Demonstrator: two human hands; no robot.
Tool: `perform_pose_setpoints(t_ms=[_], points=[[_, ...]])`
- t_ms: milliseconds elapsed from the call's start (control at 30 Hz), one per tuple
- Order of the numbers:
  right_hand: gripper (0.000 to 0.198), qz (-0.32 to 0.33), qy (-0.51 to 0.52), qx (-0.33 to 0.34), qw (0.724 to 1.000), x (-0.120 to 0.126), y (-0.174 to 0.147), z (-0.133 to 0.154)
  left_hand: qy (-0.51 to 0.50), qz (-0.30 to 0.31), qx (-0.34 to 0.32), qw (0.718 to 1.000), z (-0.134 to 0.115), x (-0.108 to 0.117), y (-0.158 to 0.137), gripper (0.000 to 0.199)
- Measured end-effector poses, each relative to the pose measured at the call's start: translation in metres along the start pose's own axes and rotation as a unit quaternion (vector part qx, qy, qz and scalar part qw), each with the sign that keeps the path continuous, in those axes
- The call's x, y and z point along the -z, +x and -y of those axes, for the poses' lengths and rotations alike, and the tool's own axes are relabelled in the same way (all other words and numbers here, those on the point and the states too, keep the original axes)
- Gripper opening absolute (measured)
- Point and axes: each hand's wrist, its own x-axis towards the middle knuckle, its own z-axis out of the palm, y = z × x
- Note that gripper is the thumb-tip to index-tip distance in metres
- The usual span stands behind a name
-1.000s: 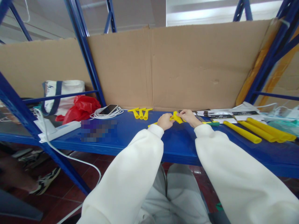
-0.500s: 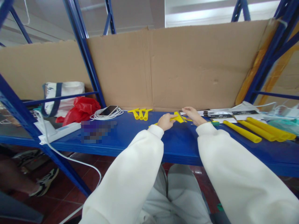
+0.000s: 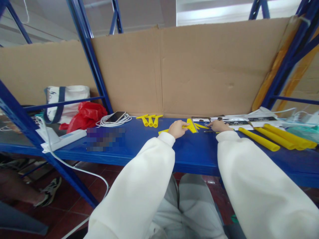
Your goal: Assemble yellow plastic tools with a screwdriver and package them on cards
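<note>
My left hand [image 3: 176,129] is closed around the handle of a yellow T-shaped scraper [image 3: 191,126], just above the blue shelf. A pale strip runs along the right edge of its head. Yellow also shows left of the hand, low by the sleeve. To the right, my right hand [image 3: 218,126] reaches down to the shelf with its fingers drawn together; whatever is in them is too small to name. Between the hands lies another yellow piece [image 3: 202,126]. A thin dark shaft pokes out just below the right fingers.
Several yellow T-shaped pieces [image 3: 150,120] lie at the back. Yellow tubes [image 3: 259,139] and black-and-white packets [image 3: 240,125] lie right. To the left are a phone [image 3: 116,117] on a coiled white cable, a red bag [image 3: 86,116] and a power strip [image 3: 66,141]. Cardboard [image 3: 199,73] stands behind.
My right hand has moved from beside the scraper head down and right to the shelf, and its fingers have closed. My left hand stays nearly still with the scraper.
</note>
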Motion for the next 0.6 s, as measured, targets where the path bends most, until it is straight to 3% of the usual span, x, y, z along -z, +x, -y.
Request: perform_pose_setpoints(t_ms=[433,600], points=[[0.038,-0.022,-0.011,0.018,1.000,-0.011,0.006,0.005,-0.018,0.027,-0.019,0.999,0.000,0.000,-0.001,0.035],[0.030,-0.065,-0.006,0.017,0.998,-0.013,0.008,0.009,-0.014,0.034,-0.016,0.999,0.000,-0.001,-0.001,0.036]])
